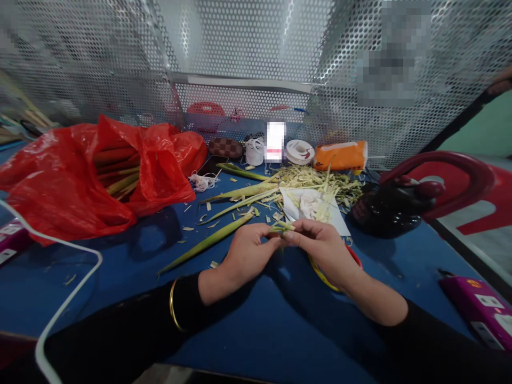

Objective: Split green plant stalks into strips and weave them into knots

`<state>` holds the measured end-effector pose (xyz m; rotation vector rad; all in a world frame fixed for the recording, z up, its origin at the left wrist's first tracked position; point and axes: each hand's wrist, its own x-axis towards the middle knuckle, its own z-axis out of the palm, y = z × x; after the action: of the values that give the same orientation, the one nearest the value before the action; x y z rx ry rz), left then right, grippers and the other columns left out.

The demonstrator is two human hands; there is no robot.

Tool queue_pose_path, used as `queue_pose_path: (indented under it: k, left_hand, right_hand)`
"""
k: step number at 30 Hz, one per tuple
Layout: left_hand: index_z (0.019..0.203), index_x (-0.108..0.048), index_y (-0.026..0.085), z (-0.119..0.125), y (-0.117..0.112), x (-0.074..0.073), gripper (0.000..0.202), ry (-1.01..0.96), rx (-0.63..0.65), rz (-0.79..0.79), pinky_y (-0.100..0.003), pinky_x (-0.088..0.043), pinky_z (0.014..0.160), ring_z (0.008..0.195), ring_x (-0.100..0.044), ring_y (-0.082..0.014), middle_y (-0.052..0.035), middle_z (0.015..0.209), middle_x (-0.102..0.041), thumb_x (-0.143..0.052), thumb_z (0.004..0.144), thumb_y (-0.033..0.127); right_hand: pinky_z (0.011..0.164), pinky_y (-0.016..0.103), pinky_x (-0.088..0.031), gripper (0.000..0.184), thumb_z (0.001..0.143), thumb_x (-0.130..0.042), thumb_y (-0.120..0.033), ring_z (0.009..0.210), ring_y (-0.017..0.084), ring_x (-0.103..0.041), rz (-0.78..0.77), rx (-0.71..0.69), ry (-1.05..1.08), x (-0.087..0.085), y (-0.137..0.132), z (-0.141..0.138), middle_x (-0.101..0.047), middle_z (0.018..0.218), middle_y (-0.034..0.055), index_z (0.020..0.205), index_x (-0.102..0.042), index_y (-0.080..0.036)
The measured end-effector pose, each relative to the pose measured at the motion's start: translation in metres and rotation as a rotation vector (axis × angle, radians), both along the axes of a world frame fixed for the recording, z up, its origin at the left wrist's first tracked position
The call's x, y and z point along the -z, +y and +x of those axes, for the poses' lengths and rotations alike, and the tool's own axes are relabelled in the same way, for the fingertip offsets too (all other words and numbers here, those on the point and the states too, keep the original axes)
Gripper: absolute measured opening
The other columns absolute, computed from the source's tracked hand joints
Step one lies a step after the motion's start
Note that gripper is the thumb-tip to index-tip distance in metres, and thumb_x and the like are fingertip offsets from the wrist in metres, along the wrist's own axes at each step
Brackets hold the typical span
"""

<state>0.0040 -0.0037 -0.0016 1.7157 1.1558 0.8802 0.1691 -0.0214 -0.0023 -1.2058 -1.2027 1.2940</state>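
Between the fingertips of both hands is a small pale-green leaf strip (287, 226), looking folded or plaited. My left hand (250, 253) pinches its left end with thumb and fingers. From the other side my right hand (326, 250) pinches the right end, thumb on top. A long green pointed leaf shoot (212, 240) lies just left of my left hand. Behind the hands a sheet of white paper (338, 216) carries pale strips and a whitish lump (312, 205). Under my right forearm, a round red-and-yellow rim (323, 277) is partly hidden.
A red plastic bag (164, 178) of long stalks sits at left. Leaf scraps (336, 181) pile up behind, near a ribbon spool (300, 152) and an orange pack (340, 156). At right stands a dark pot (384, 218) with a red handle. A white cable (76, 292) crosses the left.
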Motion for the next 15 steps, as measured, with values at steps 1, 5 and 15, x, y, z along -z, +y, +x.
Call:
queue_pose_path:
  k: [1, 5, 15]
  left_hand:
    - [0.057, -0.063, 0.016, -0.0003, -0.0004, 0.0005, 0.027, 0.05, 0.003, 0.053, -0.025, -0.033, 0.058, 0.061, -0.05, -0.0139, 0.0002, 0.06, -0.058, -0.066, 0.077, 0.035]
    - [0.056, -0.062, 0.017, -0.0015, -0.0006, 0.001, 0.022, 0.156, 0.044, 0.205, -0.025, -0.032, 0.06, 0.063, -0.05, -0.0137, 0.001, 0.059, -0.055, -0.066, 0.077, 0.025]
    - [0.069, -0.07, 0.016, 0.0, 0.0015, -0.0011, 0.012, 0.035, 0.034, -0.019, -0.024, -0.04, 0.066, 0.067, -0.059, -0.0144, 0.0003, 0.068, -0.068, -0.065, 0.076, 0.024]
  right_hand:
    - [0.062, 0.028, -0.04, 0.023, 0.067, -0.079, -0.036, 0.06, 0.013, -0.053, -0.006, -0.006, 0.002, 0.0016, -0.0004, 0.0, -0.061, 0.06, -0.0018, 0.065, -0.065, -0.018]
    - [0.059, 0.026, -0.038, 0.023, 0.066, -0.079, -0.035, 0.057, 0.011, -0.051, -0.128, -0.03, 0.123, 0.0051, -0.0005, 0.0001, -0.06, 0.059, -0.0012, 0.063, -0.066, -0.016]
    - [0.058, 0.025, -0.036, 0.023, 0.061, -0.082, -0.032, 0.055, 0.01, -0.049, -0.136, 0.016, 0.195, -0.0003, -0.0007, 0.001, -0.059, 0.056, -0.0017, 0.061, -0.066, -0.016]
